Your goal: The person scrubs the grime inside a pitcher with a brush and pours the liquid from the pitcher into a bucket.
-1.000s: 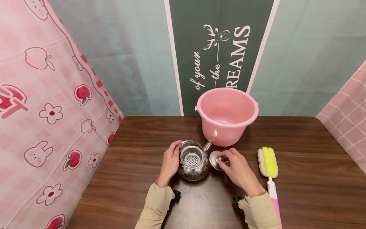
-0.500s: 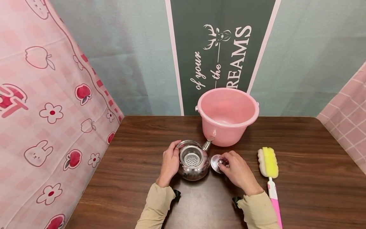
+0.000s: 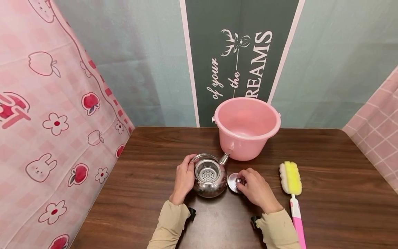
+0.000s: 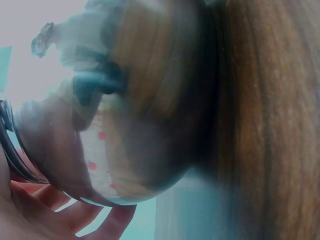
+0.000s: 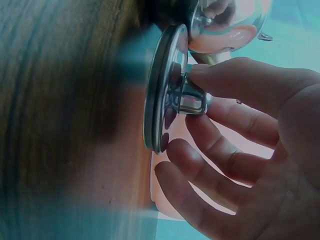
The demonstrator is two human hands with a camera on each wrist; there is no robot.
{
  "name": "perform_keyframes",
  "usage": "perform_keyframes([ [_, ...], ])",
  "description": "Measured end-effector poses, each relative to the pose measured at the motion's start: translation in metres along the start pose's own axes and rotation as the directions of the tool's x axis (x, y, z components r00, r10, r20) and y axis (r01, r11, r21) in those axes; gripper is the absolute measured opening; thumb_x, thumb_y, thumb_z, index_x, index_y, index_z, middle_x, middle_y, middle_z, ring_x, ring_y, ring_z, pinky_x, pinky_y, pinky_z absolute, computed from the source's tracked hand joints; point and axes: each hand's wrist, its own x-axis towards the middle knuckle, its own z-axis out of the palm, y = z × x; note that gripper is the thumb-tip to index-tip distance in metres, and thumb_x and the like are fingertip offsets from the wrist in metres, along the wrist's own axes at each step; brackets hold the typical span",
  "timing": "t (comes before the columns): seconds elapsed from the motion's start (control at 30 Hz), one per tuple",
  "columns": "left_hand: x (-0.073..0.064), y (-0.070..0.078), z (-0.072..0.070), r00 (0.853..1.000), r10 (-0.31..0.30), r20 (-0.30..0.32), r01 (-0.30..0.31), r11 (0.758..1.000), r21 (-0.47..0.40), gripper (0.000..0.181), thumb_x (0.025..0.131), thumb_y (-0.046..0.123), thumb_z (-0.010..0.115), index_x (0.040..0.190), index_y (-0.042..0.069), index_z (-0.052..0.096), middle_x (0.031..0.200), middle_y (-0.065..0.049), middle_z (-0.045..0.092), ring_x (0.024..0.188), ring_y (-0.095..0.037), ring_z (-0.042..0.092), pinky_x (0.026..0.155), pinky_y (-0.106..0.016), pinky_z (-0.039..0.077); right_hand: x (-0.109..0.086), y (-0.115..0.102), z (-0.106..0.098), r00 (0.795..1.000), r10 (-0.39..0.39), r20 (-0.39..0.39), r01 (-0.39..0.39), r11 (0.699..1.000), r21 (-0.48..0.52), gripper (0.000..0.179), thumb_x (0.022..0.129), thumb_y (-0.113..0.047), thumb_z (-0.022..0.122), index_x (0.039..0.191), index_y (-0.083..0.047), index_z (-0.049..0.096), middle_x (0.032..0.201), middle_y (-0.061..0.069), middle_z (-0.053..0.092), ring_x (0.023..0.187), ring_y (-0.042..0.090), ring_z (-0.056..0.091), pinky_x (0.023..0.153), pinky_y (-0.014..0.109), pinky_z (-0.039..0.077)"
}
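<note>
A round, shiny steel teapot (image 3: pixel 212 187) stands on the wooden table without its lid, a perforated strainer (image 3: pixel 207 175) showing in its mouth. Its spout (image 3: pixel 224 159) points away and right, overlapping the bucket's side in the head view. My left hand (image 3: pixel 184 179) holds the teapot's left side, with fingers curved around the body beside the handle. To the teapot's right, my right hand (image 3: pixel 256 189) pinches the small steel lid (image 3: pixel 232 183) by its knob (image 5: pixel 192 101). In the right wrist view the lid sits close over the tabletop, edge toward the camera.
A pink bucket (image 3: pixel 242 145) stands right behind the teapot, near the back edge. On the right lies a brush with a yellow and white sponge head (image 3: pixel 291 178) and a pink handle (image 3: pixel 298 228). Patterned cloths (image 3: pixel 56 138) hang around the table (image 3: pixel 124 207).
My right hand has brought the lid a little toward me, down close to the table beside the teapot. The left hand and the teapot have stayed in place.
</note>
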Motion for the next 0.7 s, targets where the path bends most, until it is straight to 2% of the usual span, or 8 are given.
perform_keyframes([
  [0.3, -0.0015, -0.0005, -0.0008, 1.0, 0.006, -0.019, -0.006, 0.999, 0.033, 0.031, 0.096, 0.008, 0.044, 0.118, 0.011, 0.065, 0.108, -0.003, 0.074, 0.113, -0.023, 0.065, 0.096, -0.043, 0.048, 0.0005, -0.0018, 0.0058, 0.999, 0.021, 0.044, -0.021, 1.0, -0.014, 0.015, 0.081, -0.016, 0.072, 0.094, -0.011, 0.068, 0.09, 0.002, 0.059, 0.086, 0.022, 0.059, 0.071, 0.042, 0.05],
  [0.7, -0.0012, 0.0005, -0.0005, 1.0, -0.005, -0.012, 0.005, 1.0, 0.024, 0.03, 0.097, 0.009, 0.043, 0.119, 0.01, 0.065, 0.109, -0.005, 0.074, 0.114, -0.023, 0.064, 0.098, -0.043, 0.047, 0.0005, -0.0013, 0.0086, 0.998, 0.034, 0.057, -0.033, 0.999, -0.017, 0.015, 0.08, -0.015, 0.073, 0.094, -0.011, 0.068, 0.091, 0.002, 0.059, 0.086, 0.022, 0.057, 0.072, 0.043, 0.05],
])
